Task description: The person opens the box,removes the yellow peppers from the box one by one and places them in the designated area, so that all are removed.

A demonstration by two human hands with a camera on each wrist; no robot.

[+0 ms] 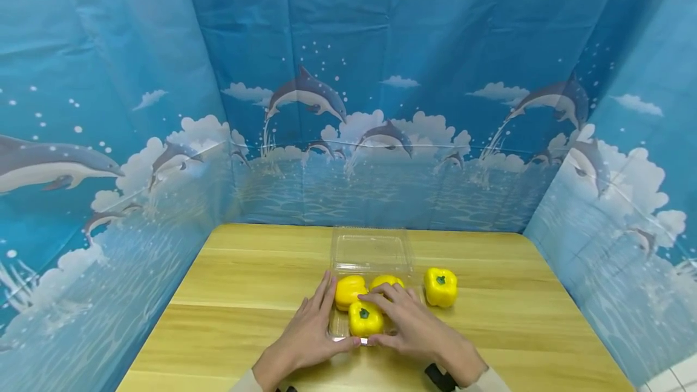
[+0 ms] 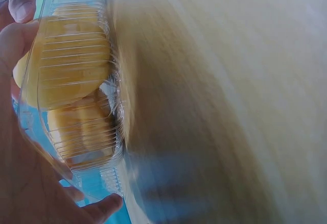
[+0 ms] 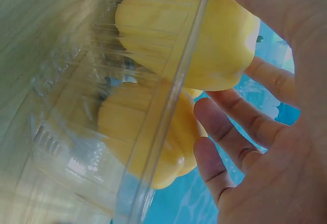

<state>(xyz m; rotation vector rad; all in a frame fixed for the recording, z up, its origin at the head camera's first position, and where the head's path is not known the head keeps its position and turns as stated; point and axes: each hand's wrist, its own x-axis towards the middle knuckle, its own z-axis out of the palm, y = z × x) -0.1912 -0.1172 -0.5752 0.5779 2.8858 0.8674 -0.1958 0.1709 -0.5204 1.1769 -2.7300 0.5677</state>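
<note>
Left fingers (image 1: 322, 291) spread along a clear plastic clamshell (image 1: 373, 250), right fingers (image 1: 377, 299) curl round a yellow bell pepper (image 1: 365, 323), seemingly seating it; next, release.

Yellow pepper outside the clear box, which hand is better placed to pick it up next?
Probably the right hand: the loose pepper lies right of the clear box, on that hand's side. The left hand is at the box's left side, farther away.

Over my feed, two yellow bell peppers (image 1: 350, 293) sit behind a third pepper (image 1: 366, 320) in the clear rectangular plastic box (image 1: 340, 325) on the wooden bench (image 1: 261, 271); the box's lid (image 1: 372, 251) behind, a fourth pepper (image 1: 440, 288) right.
</note>
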